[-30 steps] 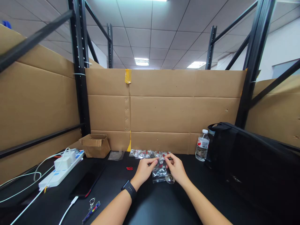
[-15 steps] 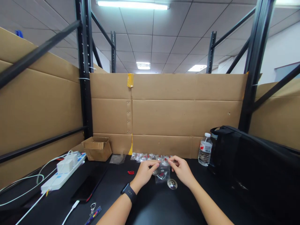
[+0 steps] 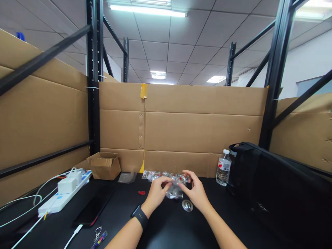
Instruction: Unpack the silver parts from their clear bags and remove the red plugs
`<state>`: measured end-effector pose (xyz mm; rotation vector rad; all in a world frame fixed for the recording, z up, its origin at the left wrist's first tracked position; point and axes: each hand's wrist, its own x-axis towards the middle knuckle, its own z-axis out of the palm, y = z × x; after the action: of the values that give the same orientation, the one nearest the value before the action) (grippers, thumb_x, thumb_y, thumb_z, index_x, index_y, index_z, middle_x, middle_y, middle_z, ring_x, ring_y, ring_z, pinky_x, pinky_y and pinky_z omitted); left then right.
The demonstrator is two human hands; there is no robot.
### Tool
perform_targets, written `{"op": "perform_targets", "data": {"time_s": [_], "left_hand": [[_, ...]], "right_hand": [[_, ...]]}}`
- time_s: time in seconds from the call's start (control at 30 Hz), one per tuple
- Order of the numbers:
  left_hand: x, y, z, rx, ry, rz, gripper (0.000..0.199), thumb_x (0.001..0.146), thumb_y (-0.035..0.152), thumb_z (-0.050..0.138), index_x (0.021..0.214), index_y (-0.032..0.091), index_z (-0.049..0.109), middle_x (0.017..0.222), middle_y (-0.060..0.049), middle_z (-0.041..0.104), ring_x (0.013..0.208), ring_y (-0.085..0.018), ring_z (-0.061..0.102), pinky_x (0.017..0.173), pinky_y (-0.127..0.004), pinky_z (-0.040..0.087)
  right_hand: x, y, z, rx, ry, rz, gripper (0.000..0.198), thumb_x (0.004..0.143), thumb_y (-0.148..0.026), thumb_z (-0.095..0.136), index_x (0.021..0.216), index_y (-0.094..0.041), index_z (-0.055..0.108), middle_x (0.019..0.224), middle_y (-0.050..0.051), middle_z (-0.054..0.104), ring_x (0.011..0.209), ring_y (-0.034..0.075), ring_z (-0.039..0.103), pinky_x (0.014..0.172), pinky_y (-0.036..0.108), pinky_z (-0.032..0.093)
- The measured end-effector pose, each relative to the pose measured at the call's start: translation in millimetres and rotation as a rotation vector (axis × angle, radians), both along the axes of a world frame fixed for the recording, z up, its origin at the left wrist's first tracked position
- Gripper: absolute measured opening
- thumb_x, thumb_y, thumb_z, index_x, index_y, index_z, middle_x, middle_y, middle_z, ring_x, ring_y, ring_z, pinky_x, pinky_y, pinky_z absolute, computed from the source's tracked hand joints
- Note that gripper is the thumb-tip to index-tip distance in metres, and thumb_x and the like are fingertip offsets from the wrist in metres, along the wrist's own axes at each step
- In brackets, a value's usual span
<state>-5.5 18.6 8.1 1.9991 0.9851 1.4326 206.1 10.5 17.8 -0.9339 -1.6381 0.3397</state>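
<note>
Bag (image 3: pixel 175 192) between the hands, at the fingertips. Left hand (image 3: pixel 156 193), left of bag, pinches its edge. Right hand (image 3: pixel 196 193), right of bag: thumb and forefinger parted; cannot tell whether it grips. Disc (image 3: pixel 187 205) on bench (image 3: pixel 166 230), just nearside of bag, slightly right.

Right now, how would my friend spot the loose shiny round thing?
On the black table, find the clear plastic bag between the left hand and right hand. Nearer the wearer lies a silver disc. Unlike the plastic packets farther back, it's bare and on its own.
</note>
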Motion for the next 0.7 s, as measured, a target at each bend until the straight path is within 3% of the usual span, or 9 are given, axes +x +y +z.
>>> {"op": "perform_targets", "data": {"time_s": [0.07, 0.17, 0.27, 0.33, 0.4, 0.47, 0.53, 0.6, 0.7], "left_hand": [[0, 3, -1.2, -0.049, -0.076, -0.038, 0.024, 0.088, 0.037, 0.065, 0.096, 0.018, 0.077, 0.096, -0.010, 0.076, 0.087, -0.022, 0.069, 0.082, -0.033, 0.052], [3, 9, -6.2, -0.245, -0.211, -0.214, 0.046, 0.080, 0.048, 0.074, 0.112, 0.015, 0.068, 0.098, -0.011, 0.073, 0.081, -0.020, 0.068, 0.077, -0.032, 0.054], [6, 12, -8.5, -0.290, -0.298, -0.167, 0.056, 0.080, 0.057, 0.071, 0.118, 0.018, 0.057, 0.099, -0.006, 0.066, 0.070, -0.013, 0.062, 0.068, -0.026, 0.050], [7, 8, -5.1, -0.210, -0.297, -0.039, 0.049, 0.086, 0.060, 0.061, 0.112, 0.020, 0.055, 0.097, -0.004, 0.061, 0.072, -0.013, 0.058, 0.067, -0.025, 0.047], [6, -2, 1.7, -0.095, -0.209, 0.045, 0.050, 0.084, 0.058, 0.065, 0.116, 0.021, 0.053, 0.101, -0.005, 0.059, 0.086, -0.017, 0.059, 0.074, -0.028, 0.048], [6, -14, 9.2, 0.072, -0.019, 0.066, 0.063, 0.073, 0.047, 0.080, 0.124, 0.023, 0.053, 0.115, -0.007, 0.058, 0.104, -0.023, 0.057, 0.088, -0.034, 0.048], [7, -25, 14.1, 0.231, 0.204, 0.046, 0.057, 0.073, 0.030, 0.082, 0.125, 0.026, 0.058, 0.123, -0.008, 0.059, 0.116, -0.027, 0.053, 0.101, -0.040, 0.042], [8, -29, 15.2, 0.312, 0.348, 0.038, 0.034, 0.085, 0.016, 0.067, 0.116, 0.027, 0.065, 0.117, -0.007, 0.064, 0.115, -0.026, 0.055, 0.102, -0.041, 0.040], [4, -20, 12.2, 0.329, 0.379, 0.076, 0.030, 0.094, 0.009, 0.047, 0.106, 0.024, 0.069, 0.102, -0.006, 0.069, 0.101, -0.022, 0.062, 0.095, -0.037, 0.045]], "right_hand": [[0, 1, 0, -0.053, -0.005, 0.022, 0.046, 0.079, -0.042, 0.075, 0.119, -0.021, 0.064, 0.101, 0.007, 0.067, 0.076, 0.018, 0.058, 0.061, 0.027, 0.045], [-2, 3, -3, -0.247, 0.069, 0.215, 0.039, 0.080, -0.048, 0.073, 0.106, -0.018, 0.065, 0.088, 0.005, 0.067, 0.064, 0.015, 0.058, 0.055, 0.025, 0.043], [-2, 7, -6, -0.399, 0.226, 0.306, 0.045, 0.073, -0.051, 0.079, 0.098, -0.017, 0.063, 0.066, -0.002, 0.060, 0.052, 0.011, 0.052, 0.051, 0.023, 0.039], [-1, 8, -7, -0.464, 0.311, 0.269, 0.050, 0.069, -0.052, 0.081, 0.100, -0.018, 0.060, 0.061, -0.004, 0.058, 0.046, 0.009, 0.046, 0.046, 0.021, 0.032], [1, 9, -7, -0.511, 0.372, 0.219, 0.052, 0.068, -0.053, 0.080, 0.100, -0.019, 0.059, 0.062, -0.004, 0.059, 0.043, 0.008, 0.043, 0.044, 0.020, 0.026], [1, 7, -7, -0.547, 0.410, 0.198, 0.052, 0.067, -0.054, 0.080, 0.100, -0.019, 0.058, 0.063, -0.003, 0.061, 0.043, 0.008, 0.042, 0.043, 0.021, 0.024], [0, 5, -7, -0.569, 0.399, 0.229, 0.054, 0.066, -0.054, 0.081, 0.101, -0.020, 0.057, 0.063, -0.003, 0.061, 0.043, 0.009, 0.042, 0.045, 0.021, 0.025], [-3, 3, -7, -0.573, 0.339, 0.299, 0.056, 0.069, -0.057, 0.079, 0.106, -0.020, 0.057, 0.065, -0.003, 0.061, 0.046, 0.010, 0.046, 0.047, 0.021, 0.028], [-2, 7, -9, -0.492, 0.185, 0.303, 0.050, 0.085, -0.064, 0.061, 0.108, -0.020, 0.059, 0.074, 0.001, 0.066, 0.055, 0.014, 0.054, 0.052, 0.024, 0.037]]}}
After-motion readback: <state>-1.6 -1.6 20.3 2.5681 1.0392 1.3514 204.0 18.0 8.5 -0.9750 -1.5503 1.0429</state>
